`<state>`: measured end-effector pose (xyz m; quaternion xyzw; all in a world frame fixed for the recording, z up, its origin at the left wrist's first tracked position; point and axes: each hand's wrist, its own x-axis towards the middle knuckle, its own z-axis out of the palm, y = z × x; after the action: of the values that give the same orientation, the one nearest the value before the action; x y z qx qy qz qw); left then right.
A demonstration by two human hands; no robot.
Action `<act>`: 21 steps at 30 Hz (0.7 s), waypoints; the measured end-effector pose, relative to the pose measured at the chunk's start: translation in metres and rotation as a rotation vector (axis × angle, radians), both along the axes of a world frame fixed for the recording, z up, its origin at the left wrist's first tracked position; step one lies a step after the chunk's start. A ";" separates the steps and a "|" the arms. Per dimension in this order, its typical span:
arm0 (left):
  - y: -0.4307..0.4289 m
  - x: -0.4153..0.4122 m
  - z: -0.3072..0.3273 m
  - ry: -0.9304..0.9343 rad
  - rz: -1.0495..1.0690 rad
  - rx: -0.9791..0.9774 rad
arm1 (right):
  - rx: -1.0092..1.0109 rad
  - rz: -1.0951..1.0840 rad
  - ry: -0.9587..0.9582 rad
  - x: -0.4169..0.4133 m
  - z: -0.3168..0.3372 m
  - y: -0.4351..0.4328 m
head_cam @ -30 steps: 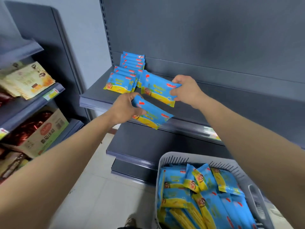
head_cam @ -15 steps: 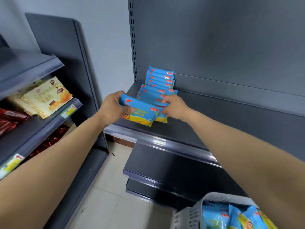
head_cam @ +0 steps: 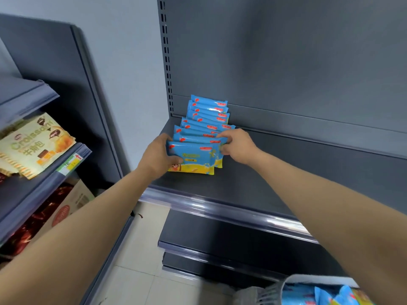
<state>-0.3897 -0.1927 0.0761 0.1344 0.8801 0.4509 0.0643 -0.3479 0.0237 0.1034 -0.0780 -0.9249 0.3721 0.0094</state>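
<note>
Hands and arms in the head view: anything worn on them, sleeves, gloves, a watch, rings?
Nothing worn shows. The left hand and right hand are bare, with no gloves or rings visible. The left forearm and right forearm are bare right to the frame edge: no sleeves, watch, bands or markings.

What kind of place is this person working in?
Most likely a shop aisle being restocked: grey metal shelving with a price label, the left hand and right hand gripping identical blue packets in a row, and a basket of more.
</note>
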 end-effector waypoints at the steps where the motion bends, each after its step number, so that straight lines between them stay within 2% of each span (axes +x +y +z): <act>1: 0.002 -0.002 -0.001 0.022 -0.001 -0.038 | -0.025 -0.010 -0.007 0.001 0.001 0.003; 4: 0.011 -0.007 -0.001 0.071 -0.017 -0.131 | -0.016 -0.029 0.036 0.008 0.005 0.008; 7: 0.018 -0.008 -0.003 0.243 -0.013 -0.351 | 0.076 -0.052 0.089 0.021 0.010 0.009; 14: 0.026 0.015 -0.003 0.545 0.004 -0.578 | 0.406 -0.007 0.199 0.066 0.028 0.012; 17: 0.034 0.032 -0.003 0.608 -0.021 -0.624 | 0.493 0.001 0.222 0.090 0.038 0.016; 21: 0.054 0.058 0.017 0.636 -0.059 -0.573 | 0.587 -0.031 0.236 0.121 0.048 0.025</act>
<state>-0.3313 -0.1385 0.0927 0.2684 0.9416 0.1221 -0.1628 -0.2270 0.0492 0.1519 -0.0421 -0.9840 0.0953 0.1444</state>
